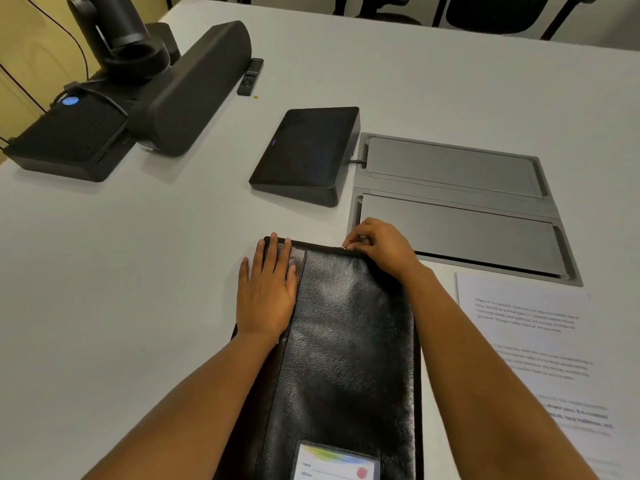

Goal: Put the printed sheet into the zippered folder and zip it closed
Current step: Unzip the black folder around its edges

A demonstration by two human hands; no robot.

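Lying lengthwise between the forearms, the zippered folder (346,341) has its label pocket (337,464) at the near end and its zip along the far edge. The left hand (268,292) presses flat, fingers straight, on the folder's far left corner. The right hand (379,245) curls over the far edge and pinches what looks like the zip pull (344,247) between thumb and fingertips (whether the teeth under it are open or closed I cannot tell).

The printed sheet (526,341) lies on the surface (138,271) outside the folder, to the right of the right forearm. The main risk is that a pull on the zip drags the folder sideways if the left hand eases off. The pull could also jam in the leather lip. The right forearm, close to the sheet, could nudge or crease it on the way across.

Just beyond the right hand sits a grey cable hatch (457,202) with a dark slot along its near edge, where a sliding sheet might catch. Beyond the left hand stands a dark tablet console (308,154). Farther left are a long speaker bar (194,91) and a remote (250,77), both well apart from the work.
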